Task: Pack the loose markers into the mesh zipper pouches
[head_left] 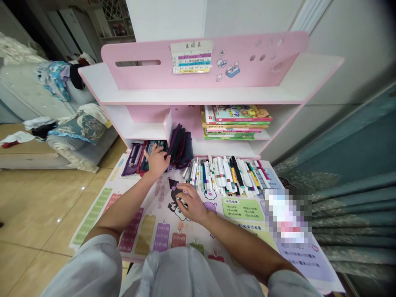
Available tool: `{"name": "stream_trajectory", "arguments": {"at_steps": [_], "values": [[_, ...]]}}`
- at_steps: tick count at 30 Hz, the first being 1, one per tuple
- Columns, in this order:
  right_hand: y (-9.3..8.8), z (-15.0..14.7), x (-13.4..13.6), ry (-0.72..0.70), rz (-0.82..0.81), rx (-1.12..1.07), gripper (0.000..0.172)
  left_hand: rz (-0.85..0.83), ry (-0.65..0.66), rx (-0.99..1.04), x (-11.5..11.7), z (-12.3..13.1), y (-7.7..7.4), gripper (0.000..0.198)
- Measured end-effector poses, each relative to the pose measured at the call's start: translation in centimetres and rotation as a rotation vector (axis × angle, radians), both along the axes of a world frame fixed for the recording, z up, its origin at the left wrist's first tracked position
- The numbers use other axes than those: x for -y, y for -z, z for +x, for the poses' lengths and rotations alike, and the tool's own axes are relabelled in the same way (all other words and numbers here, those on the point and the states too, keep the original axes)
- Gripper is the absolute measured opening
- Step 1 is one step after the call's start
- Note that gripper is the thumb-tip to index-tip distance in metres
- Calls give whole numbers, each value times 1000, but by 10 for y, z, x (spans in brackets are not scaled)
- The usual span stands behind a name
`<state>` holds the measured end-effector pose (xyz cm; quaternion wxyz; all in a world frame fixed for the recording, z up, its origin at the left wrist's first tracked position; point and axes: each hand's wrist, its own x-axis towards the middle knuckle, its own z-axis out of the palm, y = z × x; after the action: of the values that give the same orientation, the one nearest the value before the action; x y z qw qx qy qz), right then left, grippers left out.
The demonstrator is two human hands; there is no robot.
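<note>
The left hand (157, 163) reaches forward, its fingers (154, 153) spread and curved down onto the dark pens lying in an open purple pencil case (133, 159). They touch the pens, but whether they grip one cannot be told from this view. The right hand (192, 202) sits nearer the body, palm down and fingers (182, 192) loosely spread, resting on a cartoon figure (173, 198) printed on a times-table mat (148, 235); it has hold of nothing.

Just beyond the right fingers, a long row of marker pens (225, 175) lies side by side on the mat, their tips mostly pointing towards the shelf. Just past the left fingers, dark fabric pouches (181, 146) stand bunched against a pink-and-white desk shelf unit (204, 62). Well above and to the right of both hands, a stack of children's books (236, 121) lies in the unit's lower compartment. A pixelated, blurred object (287, 216) sits on the mat well right of the right fingers, and a teal curtain (349, 206) hangs beyond it.
</note>
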<state>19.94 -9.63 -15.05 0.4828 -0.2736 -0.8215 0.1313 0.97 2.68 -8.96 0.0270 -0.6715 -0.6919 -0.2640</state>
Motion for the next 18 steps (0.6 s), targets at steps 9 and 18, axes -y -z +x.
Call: {"name": "stream_trajectory", "arguments": {"at_steps": [9,18], "values": [[-1,0,0,37,-2,8,16,350,-19,45,12,-2,-7,15],[-75,28,32,232,373,-54,28,565,52,2,88,-14,-21,21]]}}
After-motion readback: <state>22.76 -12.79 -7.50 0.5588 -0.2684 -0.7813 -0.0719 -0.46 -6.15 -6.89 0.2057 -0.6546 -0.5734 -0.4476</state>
